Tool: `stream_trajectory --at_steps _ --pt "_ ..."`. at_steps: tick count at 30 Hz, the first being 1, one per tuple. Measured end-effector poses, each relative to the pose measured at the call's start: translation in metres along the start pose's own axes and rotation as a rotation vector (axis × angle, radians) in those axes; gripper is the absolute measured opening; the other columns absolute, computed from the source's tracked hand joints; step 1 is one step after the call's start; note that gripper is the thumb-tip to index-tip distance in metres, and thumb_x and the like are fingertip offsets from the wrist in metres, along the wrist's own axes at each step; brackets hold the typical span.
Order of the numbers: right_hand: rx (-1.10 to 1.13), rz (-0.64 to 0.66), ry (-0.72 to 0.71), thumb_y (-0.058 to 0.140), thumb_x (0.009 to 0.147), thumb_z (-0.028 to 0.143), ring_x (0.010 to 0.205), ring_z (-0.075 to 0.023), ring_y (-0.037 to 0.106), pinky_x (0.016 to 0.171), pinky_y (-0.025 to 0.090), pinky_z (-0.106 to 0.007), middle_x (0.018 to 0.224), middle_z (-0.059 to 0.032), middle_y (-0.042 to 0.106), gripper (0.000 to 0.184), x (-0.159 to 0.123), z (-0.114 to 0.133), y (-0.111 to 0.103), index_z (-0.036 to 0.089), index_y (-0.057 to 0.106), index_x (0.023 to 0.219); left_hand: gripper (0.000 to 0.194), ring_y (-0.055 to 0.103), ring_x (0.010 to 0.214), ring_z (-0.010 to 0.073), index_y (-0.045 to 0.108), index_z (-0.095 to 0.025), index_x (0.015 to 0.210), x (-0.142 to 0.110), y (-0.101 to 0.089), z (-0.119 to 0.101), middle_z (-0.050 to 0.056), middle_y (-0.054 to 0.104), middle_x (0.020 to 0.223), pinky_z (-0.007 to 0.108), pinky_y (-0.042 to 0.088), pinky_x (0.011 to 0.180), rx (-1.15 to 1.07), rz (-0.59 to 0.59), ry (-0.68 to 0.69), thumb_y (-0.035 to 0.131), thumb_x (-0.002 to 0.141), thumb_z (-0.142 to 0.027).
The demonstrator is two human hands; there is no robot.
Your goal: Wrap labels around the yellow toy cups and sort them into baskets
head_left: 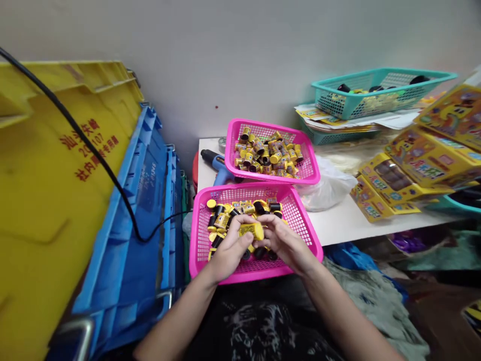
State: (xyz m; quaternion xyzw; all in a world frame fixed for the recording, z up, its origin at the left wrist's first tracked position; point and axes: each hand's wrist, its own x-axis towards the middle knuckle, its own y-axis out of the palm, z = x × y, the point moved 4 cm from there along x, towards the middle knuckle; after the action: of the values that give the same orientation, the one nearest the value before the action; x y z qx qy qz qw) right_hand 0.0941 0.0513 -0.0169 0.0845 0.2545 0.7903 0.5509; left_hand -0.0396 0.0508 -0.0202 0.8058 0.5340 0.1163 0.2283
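Observation:
Both of my hands meet over the near pink basket (199, 240), which rests at the table's edge against my lap. My left hand (230, 250) and my right hand (282, 241) are both closed on one small yellow cylinder toy (252, 230), held sideways between the fingertips. Under them the basket holds several small yellow and black cylinder pieces (221, 216). A second pink basket (310, 165) behind it is heaped with several similar labelled pieces.
A blue glue gun (218, 164) lies left of the far basket. Yellow printed boxes (417, 170) and a teal basket (372, 93) stand at right. A clear plastic bag (326, 188) lies mid-table. Yellow crates (45, 200) and blue crates (139, 220) lean at left, crossed by a black cable (108, 173).

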Motion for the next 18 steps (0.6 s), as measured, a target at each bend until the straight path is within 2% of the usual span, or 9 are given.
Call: stream_trajectory --at_steps 3,5,8,11,13,15,17,18 --pt "-0.159 -0.061 -0.021 0.057 0.084 0.054 0.09 -0.0197 0.062 0.081 0.05 -0.035 0.102 -0.0057 0.063 0.036 -0.003 0.003 -0.019 0.025 0.061 0.105 0.023 0.051 0.074 0.0119 0.051 -0.027 0.106 -0.006 -0.003 0.003 0.0 0.056 0.087 0.024 0.042 0.07 -0.012 -0.047 -0.026 0.057 0.088 -0.039" --pt "-0.388 -0.149 -0.078 0.056 0.085 0.052 0.089 -0.0196 0.063 0.079 0.051 -0.034 0.099 -0.0051 0.064 0.033 0.003 0.012 -0.04 0.024 0.062 0.102 0.022 0.051 0.073 0.0124 0.051 -0.027 0.107 0.0 -0.005 -0.005 -0.001 0.054 0.085 0.024 0.042 0.07 0.097 -0.061 -0.01 0.054 0.089 -0.039" --pt "-0.821 -0.25 -0.25 0.053 0.084 0.052 0.08 -0.0207 0.063 0.074 0.051 -0.035 0.086 -0.0049 0.066 0.034 0.03 0.045 -0.068 0.02 0.062 0.094 0.022 0.051 0.074 0.0135 0.052 -0.025 0.107 0.028 0.0 -0.037 -0.001 0.053 0.082 0.025 0.042 0.07 0.404 -0.078 0.089 0.054 0.089 -0.038" --pt "-1.033 -0.337 -0.355 0.049 0.084 0.045 0.086 -0.0232 0.062 0.08 0.048 -0.038 0.088 -0.0079 0.068 0.031 0.066 0.091 -0.084 0.018 0.062 0.088 0.016 0.054 0.078 0.0151 0.057 -0.023 0.097 0.064 0.013 -0.075 -0.001 0.057 0.082 0.026 0.043 0.072 0.723 -0.102 0.199 0.057 0.084 -0.032" --pt "-1.129 -0.396 -0.339 0.046 0.084 0.038 0.088 -0.0245 0.062 0.083 0.046 -0.04 0.09 -0.0101 0.068 0.028 0.087 0.114 -0.088 0.016 0.063 0.086 0.014 0.058 0.081 0.0165 0.059 -0.021 0.092 0.085 0.02 -0.085 0.0 0.062 0.085 0.027 0.046 0.073 0.888 -0.036 0.196 0.057 0.082 -0.031" --pt "-1.23 -0.415 -0.286 0.042 0.086 0.033 0.09 -0.0247 0.061 0.084 0.044 -0.04 0.093 -0.011 0.069 0.029 0.1 0.122 -0.088 0.015 0.064 0.091 0.017 0.061 0.076 0.0176 0.061 -0.02 0.091 0.097 0.016 -0.08 0.001 0.065 0.084 0.029 0.048 0.071 1.015 0.006 0.114 0.055 0.083 -0.034" --pt "-1.324 -0.316 -0.192 0.045 0.085 0.031 0.089 -0.0222 0.062 0.084 0.044 -0.035 0.092 -0.0079 0.07 0.026 0.107 0.11 -0.083 0.018 0.066 0.091 0.022 0.063 0.08 0.021 0.062 -0.018 0.095 0.095 0.0 -0.067 0.005 0.067 0.088 0.033 0.049 0.076 1.086 -0.04 0.039 0.054 0.083 -0.035" --pt "-1.366 -0.237 -0.126 0.052 0.082 0.031 0.085 -0.0208 0.064 0.081 0.045 -0.032 0.088 -0.0055 0.071 0.02 0.107 0.098 -0.08 0.019 0.067 0.087 0.026 0.063 0.09 0.0244 0.061 -0.017 0.1 0.09 -0.011 -0.061 0.009 0.067 0.097 0.037 0.047 0.083 1.101 -0.094 0.02 0.055 0.082 -0.034"
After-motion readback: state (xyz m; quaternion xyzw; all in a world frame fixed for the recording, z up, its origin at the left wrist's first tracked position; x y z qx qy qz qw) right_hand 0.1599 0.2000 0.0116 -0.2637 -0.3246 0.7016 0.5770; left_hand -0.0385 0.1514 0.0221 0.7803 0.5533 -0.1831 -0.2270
